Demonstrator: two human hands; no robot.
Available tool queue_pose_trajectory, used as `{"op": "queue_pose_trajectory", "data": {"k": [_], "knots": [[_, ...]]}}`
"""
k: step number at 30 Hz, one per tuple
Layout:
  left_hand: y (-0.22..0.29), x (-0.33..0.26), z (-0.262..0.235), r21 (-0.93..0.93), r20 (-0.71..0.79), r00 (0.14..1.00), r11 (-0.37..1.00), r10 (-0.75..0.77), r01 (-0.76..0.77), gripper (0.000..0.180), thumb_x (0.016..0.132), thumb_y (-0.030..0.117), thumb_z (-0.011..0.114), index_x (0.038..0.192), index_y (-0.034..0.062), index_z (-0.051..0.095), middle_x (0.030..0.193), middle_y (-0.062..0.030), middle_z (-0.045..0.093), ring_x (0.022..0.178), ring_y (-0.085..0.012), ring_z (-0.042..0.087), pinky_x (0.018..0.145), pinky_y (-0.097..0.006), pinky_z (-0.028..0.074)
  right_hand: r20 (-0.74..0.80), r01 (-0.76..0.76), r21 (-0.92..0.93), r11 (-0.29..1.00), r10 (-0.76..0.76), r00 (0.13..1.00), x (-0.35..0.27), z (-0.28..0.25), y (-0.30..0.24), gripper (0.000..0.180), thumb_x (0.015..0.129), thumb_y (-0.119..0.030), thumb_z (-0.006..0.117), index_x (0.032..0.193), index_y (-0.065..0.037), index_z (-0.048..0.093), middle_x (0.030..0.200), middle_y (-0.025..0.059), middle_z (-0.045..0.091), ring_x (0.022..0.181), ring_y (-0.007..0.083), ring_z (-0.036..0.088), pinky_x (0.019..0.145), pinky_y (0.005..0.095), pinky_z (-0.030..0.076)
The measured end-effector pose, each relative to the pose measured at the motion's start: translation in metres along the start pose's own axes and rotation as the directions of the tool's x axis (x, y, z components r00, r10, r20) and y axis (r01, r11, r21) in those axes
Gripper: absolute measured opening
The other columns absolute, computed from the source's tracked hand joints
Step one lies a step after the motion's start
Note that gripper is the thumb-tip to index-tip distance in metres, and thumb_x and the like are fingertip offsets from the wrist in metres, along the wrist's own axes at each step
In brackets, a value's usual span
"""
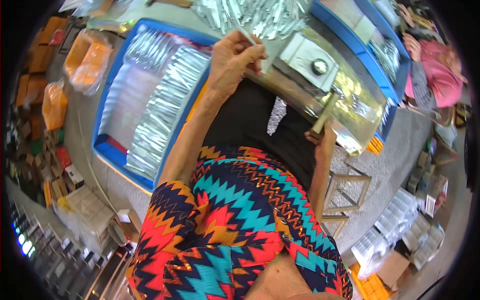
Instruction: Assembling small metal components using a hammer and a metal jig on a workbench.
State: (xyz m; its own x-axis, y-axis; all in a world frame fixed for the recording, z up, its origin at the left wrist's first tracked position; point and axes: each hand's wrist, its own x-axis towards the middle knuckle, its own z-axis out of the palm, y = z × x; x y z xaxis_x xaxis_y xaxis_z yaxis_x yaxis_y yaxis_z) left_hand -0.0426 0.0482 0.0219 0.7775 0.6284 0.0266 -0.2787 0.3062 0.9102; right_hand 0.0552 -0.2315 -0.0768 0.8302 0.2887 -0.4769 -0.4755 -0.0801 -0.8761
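Note:
My left hand (235, 59) pinches a thin silvery metal strip (246, 35) at the near edge of the workbench. My right hand (324, 136) is closed around a pale, wooden-looking handle (326, 112); a small dark end tops it, like a hammer, but its kind is not clear. Between the hands, on the bench, lies a pale plate (299, 54) carrying a round dark metal piece (319, 66). Beyond my left hand spreads a loose heap of silvery strips (250, 15). Left of my left forearm stands a blue crate (111, 145) with rows of similar strips (167, 95).
Shiny clear film (357, 110) covers the bench's right part. Another blue crate (367, 62) stands at the far right, near a co-worker in a pink top (440, 72). Orange bins (87, 57) stand at the left. A wooden stool frame (347, 191) is by my right arm.

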Motion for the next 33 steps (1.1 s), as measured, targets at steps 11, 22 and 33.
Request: {"op": "queue_pose_trajectory", "data": {"k": [11, 22, 33], "knots": [[-0.001, -0.038, -0.144, 0.066, -0.413, 0.86, 0.932, -0.299, 0.356, 0.018, 0.071, 0.007, 0.067, 0.066, 0.0011, 0.051, 0.062, -0.012, 0.059, 0.048, -0.0133, 0.056, 0.044, -0.024, 0.049, 0.101, -0.036, 0.13, 0.991, 0.023, 0.995, -0.003, 0.002, -0.002, 0.033, 0.087, -0.031, 0.047, 0.083, 0.001, 0.051, 0.066, 0.0121, 0.058, 0.052, 0.021, 0.06, 0.042, 0.0259, 0.05], [-0.019, -0.031, -0.14, 0.154, -0.497, 0.802, 0.876, -0.332, 0.458, 0.016, 0.072, 0.009, 0.066, 0.068, -0.0033, 0.056, 0.06, -0.0094, 0.057, 0.045, -0.0134, 0.052, 0.04, -0.021, 0.041, 0.115, -0.051, 0.139, 0.989, 0.035, 0.993, -0.005, 0.001, 0.0, 0.032, 0.087, -0.031, 0.046, 0.082, 0.001, 0.052, 0.065, 0.0107, 0.057, 0.051, 0.0189, 0.06, 0.042, 0.0249, 0.048], [-0.002, -0.023, -0.098, 0.642, -0.395, 0.877, 0.766, 0.275, 0.048, 0.008, 0.078, 0.008, 0.057, 0.081, 0.0, 0.056, 0.064, -0.005, 0.058, 0.052, -0.0078, 0.052, 0.047, -0.02, 0.041, 0.105, -0.047, 0.146, 0.988, 0.032, 0.994, -0.003, -0.003, 0.004, 0.035, 0.087, -0.033, 0.046, 0.084, 0.001, 0.054, 0.065, 0.0105, 0.057, 0.052, 0.0192, 0.06, 0.043, 0.0245, 0.049]]}}
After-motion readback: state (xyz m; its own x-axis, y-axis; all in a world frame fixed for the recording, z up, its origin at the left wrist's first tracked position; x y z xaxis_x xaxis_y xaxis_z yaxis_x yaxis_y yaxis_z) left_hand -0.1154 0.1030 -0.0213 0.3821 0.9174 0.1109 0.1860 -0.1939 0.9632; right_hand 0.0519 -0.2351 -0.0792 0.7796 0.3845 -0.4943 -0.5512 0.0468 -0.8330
